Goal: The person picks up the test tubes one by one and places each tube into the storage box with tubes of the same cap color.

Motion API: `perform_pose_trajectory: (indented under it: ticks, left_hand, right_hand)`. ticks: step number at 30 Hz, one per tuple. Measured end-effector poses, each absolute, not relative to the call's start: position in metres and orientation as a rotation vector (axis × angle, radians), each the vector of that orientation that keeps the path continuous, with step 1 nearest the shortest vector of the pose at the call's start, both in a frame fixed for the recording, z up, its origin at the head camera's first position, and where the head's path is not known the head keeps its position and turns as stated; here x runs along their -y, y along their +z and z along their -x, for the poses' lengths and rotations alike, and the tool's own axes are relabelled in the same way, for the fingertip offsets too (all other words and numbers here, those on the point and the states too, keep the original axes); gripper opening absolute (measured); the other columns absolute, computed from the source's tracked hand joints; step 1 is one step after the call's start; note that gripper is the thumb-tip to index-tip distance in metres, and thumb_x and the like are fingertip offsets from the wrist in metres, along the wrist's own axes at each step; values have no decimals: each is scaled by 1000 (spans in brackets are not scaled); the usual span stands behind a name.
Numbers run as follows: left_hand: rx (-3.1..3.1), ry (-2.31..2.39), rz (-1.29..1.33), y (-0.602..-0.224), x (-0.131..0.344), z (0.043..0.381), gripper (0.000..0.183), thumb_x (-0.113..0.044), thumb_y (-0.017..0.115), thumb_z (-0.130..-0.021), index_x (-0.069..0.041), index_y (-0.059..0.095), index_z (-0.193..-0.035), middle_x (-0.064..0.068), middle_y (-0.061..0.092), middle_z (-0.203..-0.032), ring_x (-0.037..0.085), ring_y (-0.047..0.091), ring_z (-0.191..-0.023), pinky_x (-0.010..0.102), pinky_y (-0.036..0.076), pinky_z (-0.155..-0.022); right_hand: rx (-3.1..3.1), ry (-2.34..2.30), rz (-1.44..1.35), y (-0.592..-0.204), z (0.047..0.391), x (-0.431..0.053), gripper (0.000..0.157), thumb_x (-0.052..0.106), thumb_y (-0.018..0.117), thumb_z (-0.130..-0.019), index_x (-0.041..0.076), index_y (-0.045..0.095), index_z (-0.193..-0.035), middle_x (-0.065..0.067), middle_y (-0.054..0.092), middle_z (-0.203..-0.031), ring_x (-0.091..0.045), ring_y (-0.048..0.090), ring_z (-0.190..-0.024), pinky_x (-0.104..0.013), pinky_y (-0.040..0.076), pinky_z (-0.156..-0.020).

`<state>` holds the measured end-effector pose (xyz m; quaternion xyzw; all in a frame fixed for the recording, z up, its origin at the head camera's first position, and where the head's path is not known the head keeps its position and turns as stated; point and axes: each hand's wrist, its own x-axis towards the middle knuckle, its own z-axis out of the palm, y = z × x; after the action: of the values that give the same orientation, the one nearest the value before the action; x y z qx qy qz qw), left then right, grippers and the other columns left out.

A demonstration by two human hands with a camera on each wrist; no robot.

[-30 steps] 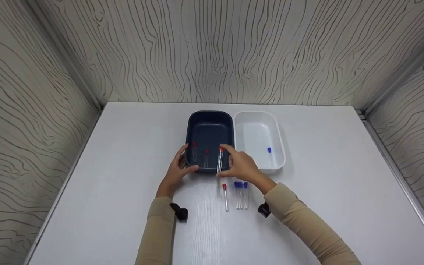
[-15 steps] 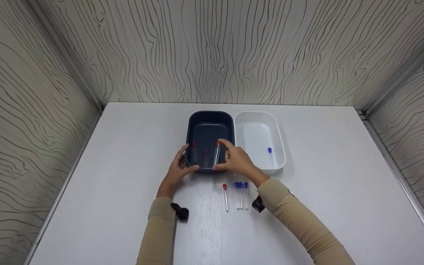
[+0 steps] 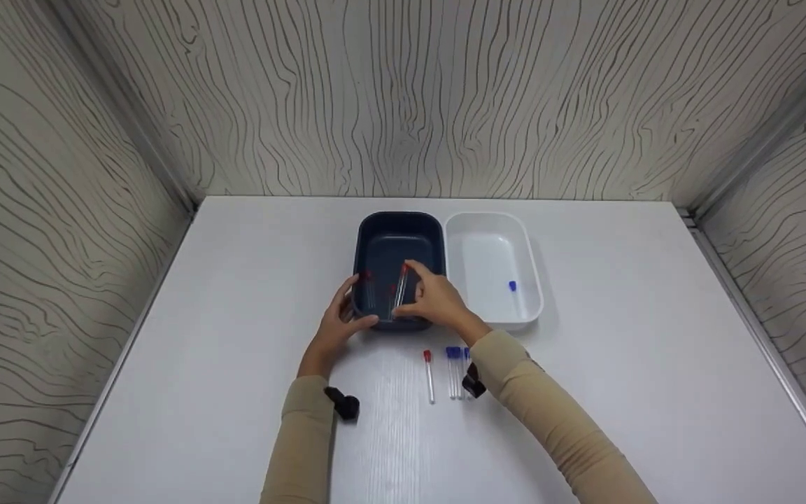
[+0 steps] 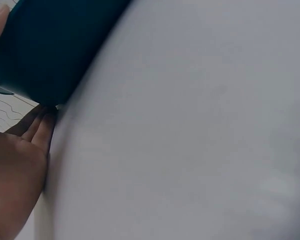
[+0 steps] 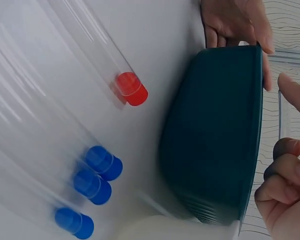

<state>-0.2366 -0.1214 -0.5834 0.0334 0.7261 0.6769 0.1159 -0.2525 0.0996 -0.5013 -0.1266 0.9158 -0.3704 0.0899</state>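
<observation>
In the head view my left hand grips the near left corner of a dark blue bin, thumb at the near rim and fingers along the side. Over that bin, my right hand pinches a clear test tube with a red cap, index finger at the cap and thumb at the lower end. Two red-capped test tubes lie inside the bin, partly dim against its dark floor. The right wrist view shows part of the held tube's clear body; its cap is hidden there.
A white bin adjoins on the right, holding a blue-capped test tube. On the table before the bins lie one red-capped test tube and three blue-capped test tubes. Patterned walls enclose the table.
My right hand has moved left and slightly farther away, carrying the red-capped test tube from the dark bin's near right edge to over its middle. My left hand stays at the corner.
</observation>
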Motion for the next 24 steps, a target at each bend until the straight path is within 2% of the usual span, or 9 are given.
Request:
perform_pose_trajectory:
  ticks: [6,12,17,19,21,24]
  left_hand:
    - [-2156,1996,-104,-590,120,237,90,-25,80,-79,-35,26,-151,12,18,-163,34,20,-151,46,23,-123]
    - [-2172,1997,-105,-587,120,236,90,-24,80,-79,-35,27,-151,13,19,-162,34,22,-151,46,23,-123]
    - [-2170,1995,-142,-585,120,235,90,-19,77,-82,-31,23,-153,16,20,-162,36,22,-150,48,19,-124]
    - [-2177,1987,-149,-585,120,236,90,-19,76,-82,-30,22,-153,16,21,-161,36,23,-150,49,19,-124]
    - [-2191,1974,-144,-585,120,235,89,-20,76,-82,-31,23,-153,16,22,-161,36,24,-149,49,20,-124]
    - [-2201,1970,-129,-586,121,235,88,-21,77,-81,-34,26,-151,14,24,-161,34,26,-149,48,22,-123]
  right_hand:
    - [-2763,-1052,372,-508,256,-93,94,33,85,-70,11,36,-148,7,48,-61,-7,43,-53,-20,35,-52]
    - [-2792,-997,387,-515,260,-87,94,33,86,-70,10,38,-147,5,54,-64,-6,45,-54,-20,36,-54]
    - [-2812,-922,410,-520,261,-81,94,34,85,-70,9,38,-147,-2,64,-70,-8,51,-58,-25,45,-59]
    - [-2814,-889,412,-522,262,-79,94,35,85,-70,9,37,-147,-7,69,-77,-14,58,-64,-31,51,-66]
    - [-2807,-872,405,-523,262,-76,93,34,85,-71,9,37,-147,-13,72,-90,-21,65,-77,-38,55,-76]
    - [-2797,-845,392,-524,263,-73,91,32,85,-72,10,38,-147,-20,70,-112,-31,67,-100,-46,54,-90]
